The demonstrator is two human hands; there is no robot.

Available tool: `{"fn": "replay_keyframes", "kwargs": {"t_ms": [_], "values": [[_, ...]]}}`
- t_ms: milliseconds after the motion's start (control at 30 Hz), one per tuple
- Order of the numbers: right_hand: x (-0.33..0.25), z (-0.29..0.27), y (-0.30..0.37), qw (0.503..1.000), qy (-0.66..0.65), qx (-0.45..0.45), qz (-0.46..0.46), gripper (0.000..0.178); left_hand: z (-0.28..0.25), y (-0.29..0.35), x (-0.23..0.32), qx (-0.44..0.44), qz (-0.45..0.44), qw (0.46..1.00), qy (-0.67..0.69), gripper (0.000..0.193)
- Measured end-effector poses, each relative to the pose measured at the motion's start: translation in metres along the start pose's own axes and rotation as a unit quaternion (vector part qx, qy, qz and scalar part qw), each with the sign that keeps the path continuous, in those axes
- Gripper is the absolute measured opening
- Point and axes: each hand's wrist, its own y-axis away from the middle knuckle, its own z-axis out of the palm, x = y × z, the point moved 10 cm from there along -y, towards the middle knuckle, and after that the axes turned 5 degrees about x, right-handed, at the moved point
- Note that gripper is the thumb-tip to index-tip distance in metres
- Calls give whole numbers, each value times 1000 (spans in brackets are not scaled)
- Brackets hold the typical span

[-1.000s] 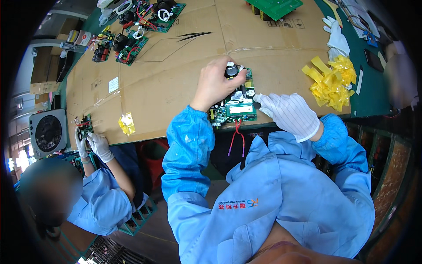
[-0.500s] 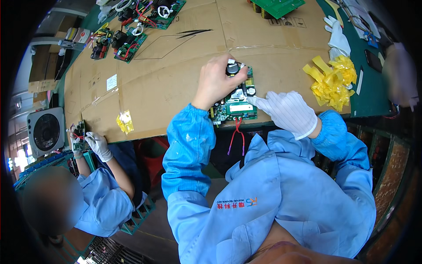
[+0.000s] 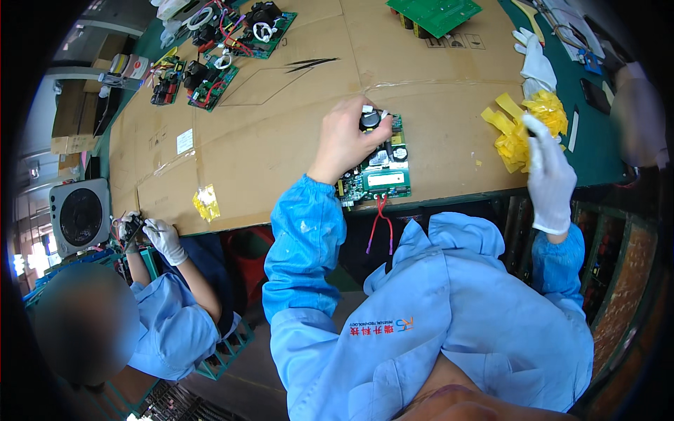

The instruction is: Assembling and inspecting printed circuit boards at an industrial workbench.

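Observation:
My bare left hand (image 3: 345, 137) grips the upper part of a green circuit board (image 3: 390, 184), fingers round its tall parts and the thumb over a black round component (image 3: 371, 120). Two red wires (image 3: 380, 223) hang from the board over the table's near edge. My right hand (image 3: 550, 181), in a white striped glove, is raised beside a heap of yellow tape strips (image 3: 512, 146). Its fingers are stretched out, the fingertips over the heap's right side. I see nothing held in it.
Cardboard (image 3: 281, 140) covers the table. Several wired circuit boards (image 3: 268, 35) lie far left, and a green board (image 3: 442, 12) far ahead. A white glove (image 3: 539, 67) and a phone (image 3: 595, 96) lie right. At left, a co-worker's gloved hands (image 3: 165, 241) work near a fan (image 3: 79, 216).
My right hand has left the circuit board and moved right to the yellow tape heap. My left hand keeps its grip on the board.

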Motion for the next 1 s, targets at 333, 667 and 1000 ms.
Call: {"fn": "replay_keyframes", "kwargs": {"t_ms": [333, 667, 1000], "values": [[27, 10, 17, 979, -155, -74, 114, 41, -15, 38, 96, -76, 260, 955, -118, 31], [-86, 135, -30, 945, -230, -217, -82, 57, 10, 110, 108, -67, 213, 969, -107, 27], [-91, 194, -35, 941, -152, -258, -161, 47, 8, 108, 110, 25, 244, 961, -125, 18]]}}
